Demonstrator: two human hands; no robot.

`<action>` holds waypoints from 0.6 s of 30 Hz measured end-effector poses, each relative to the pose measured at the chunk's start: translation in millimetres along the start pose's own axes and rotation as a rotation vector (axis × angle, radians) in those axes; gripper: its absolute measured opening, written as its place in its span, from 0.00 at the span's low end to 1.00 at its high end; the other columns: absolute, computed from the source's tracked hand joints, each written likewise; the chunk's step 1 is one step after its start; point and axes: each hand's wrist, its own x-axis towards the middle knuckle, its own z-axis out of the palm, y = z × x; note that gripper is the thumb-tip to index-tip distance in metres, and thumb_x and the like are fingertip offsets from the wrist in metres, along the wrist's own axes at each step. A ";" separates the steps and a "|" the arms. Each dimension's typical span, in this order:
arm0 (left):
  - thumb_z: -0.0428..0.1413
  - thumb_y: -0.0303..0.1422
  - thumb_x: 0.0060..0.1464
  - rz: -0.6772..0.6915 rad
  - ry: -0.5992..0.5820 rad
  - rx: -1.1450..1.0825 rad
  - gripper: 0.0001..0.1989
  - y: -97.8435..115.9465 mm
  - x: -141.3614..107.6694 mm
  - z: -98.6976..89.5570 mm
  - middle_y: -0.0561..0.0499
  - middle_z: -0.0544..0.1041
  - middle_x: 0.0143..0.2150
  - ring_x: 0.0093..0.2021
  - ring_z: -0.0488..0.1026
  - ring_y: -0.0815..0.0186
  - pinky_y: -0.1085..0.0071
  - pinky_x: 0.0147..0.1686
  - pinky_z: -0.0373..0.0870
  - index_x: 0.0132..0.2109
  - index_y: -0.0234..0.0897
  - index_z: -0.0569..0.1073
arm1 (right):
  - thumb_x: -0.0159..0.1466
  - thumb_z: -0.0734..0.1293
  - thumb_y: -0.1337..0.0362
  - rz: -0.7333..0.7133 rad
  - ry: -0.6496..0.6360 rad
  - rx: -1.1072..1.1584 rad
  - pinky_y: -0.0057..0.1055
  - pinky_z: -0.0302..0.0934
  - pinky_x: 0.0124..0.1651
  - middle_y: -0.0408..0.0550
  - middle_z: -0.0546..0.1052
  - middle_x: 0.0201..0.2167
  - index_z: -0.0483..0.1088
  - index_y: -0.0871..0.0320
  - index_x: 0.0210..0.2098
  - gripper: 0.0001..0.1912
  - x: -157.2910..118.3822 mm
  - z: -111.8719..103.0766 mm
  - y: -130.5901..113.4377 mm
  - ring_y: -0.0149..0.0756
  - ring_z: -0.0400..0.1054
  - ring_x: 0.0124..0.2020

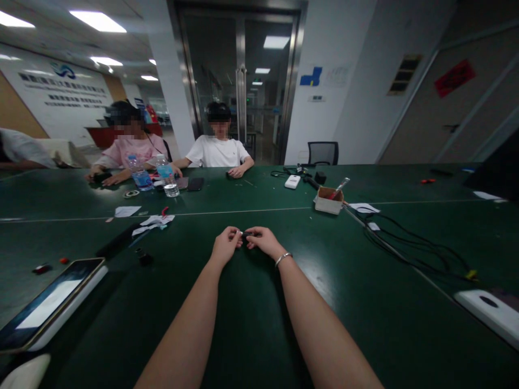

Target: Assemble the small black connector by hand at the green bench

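Over the middle of the green table (251, 302), my left hand (227, 246) and my right hand (263, 241) meet with fingertips pinched. Between them is a small dark object (245, 234) with a bright, shiny end on the left. My left fingers close on the shiny end and my right fingers on the dark part. Its kind is too small to make out, and the fingers cover much of it. A silver bangle (283, 259) circles my right wrist.
At left lie a phone (52, 302) on a white box, a black small item (144, 256) and crumpled paper (154, 222). Water bottles (168, 175) stand farther back, near two seated people. To the right are a small open box (329, 201), black cables (405, 243) and a white device (490, 310).
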 end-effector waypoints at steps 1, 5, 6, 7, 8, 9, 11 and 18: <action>0.56 0.36 0.51 0.001 -0.008 -0.039 0.12 -4.1 0.2 -1.3 0.49 0.75 0.31 0.30 0.75 0.68 0.71 0.31 0.73 0.41 0.35 0.70 | 0.55 0.67 0.76 0.005 0.010 0.034 0.23 0.68 0.27 0.42 0.73 0.23 0.72 0.64 0.38 0.10 0.4 -1.0 0.2 0.27 0.71 0.21; 0.59 0.36 0.47 0.027 -0.088 -0.103 0.15 -9.4 1.3 -5.5 0.50 0.75 0.33 0.33 0.75 0.67 0.70 0.35 0.73 0.41 0.35 0.70 | 0.56 0.68 0.74 0.001 0.071 0.154 0.24 0.69 0.30 0.44 0.74 0.27 0.72 0.63 0.39 0.10 0.4 -4.7 2.2 0.27 0.72 0.23; 0.60 0.36 0.46 0.033 -0.098 -0.096 0.15 -9.2 1.7 -5.9 0.50 0.75 0.33 0.33 0.75 0.67 0.70 0.35 0.72 0.41 0.35 0.71 | 0.56 0.68 0.73 -0.008 0.082 0.168 0.24 0.70 0.30 0.45 0.75 0.27 0.72 0.63 0.39 0.11 0.0 -5.7 2.7 0.27 0.72 0.23; 0.60 0.37 0.46 0.038 -0.102 -0.085 0.15 -8.9 2.1 -6.2 0.49 0.75 0.33 0.33 0.75 0.67 0.70 0.35 0.72 0.41 0.35 0.71 | 0.55 0.68 0.73 -0.017 0.085 0.177 0.25 0.70 0.31 0.45 0.75 0.28 0.72 0.63 0.40 0.11 -0.5 -6.7 3.2 0.27 0.73 0.24; 0.60 0.38 0.46 0.042 -0.100 -0.073 0.15 -8.6 2.3 -6.3 0.49 0.75 0.33 0.33 0.74 0.67 0.69 0.35 0.72 0.40 0.35 0.72 | 0.55 0.69 0.73 -0.026 0.083 0.182 0.25 0.70 0.32 0.45 0.75 0.29 0.72 0.63 0.40 0.12 -1.0 -7.7 3.6 0.28 0.73 0.24; 0.60 0.39 0.45 0.043 -0.096 -0.062 0.16 -8.3 2.4 -6.2 0.49 0.75 0.32 0.33 0.74 0.67 0.69 0.34 0.72 0.40 0.35 0.73 | 0.54 0.70 0.72 -0.033 0.078 0.186 0.26 0.70 0.32 0.46 0.75 0.29 0.72 0.63 0.40 0.12 -1.6 -8.6 3.9 0.28 0.73 0.25; 0.60 0.41 0.45 0.040 -0.087 -0.043 0.17 -7.6 2.2 -6.0 0.49 0.75 0.31 0.32 0.73 0.67 0.69 0.33 0.71 0.39 0.34 0.73 | 0.53 0.71 0.71 -0.045 0.072 0.197 0.27 0.70 0.34 0.46 0.75 0.30 0.73 0.62 0.39 0.13 -2.3 -10.1 4.6 0.28 0.73 0.25; 0.58 0.44 0.46 0.037 -0.077 0.019 0.17 -4.0 -0.3 -5.0 0.51 0.75 0.28 0.29 0.71 0.68 0.71 0.30 0.69 0.36 0.35 0.74 | 0.50 0.73 0.70 -0.060 0.058 0.233 0.27 0.71 0.35 0.45 0.73 0.31 0.73 0.62 0.39 0.16 -2.3 -13.0 7.4 0.27 0.73 0.26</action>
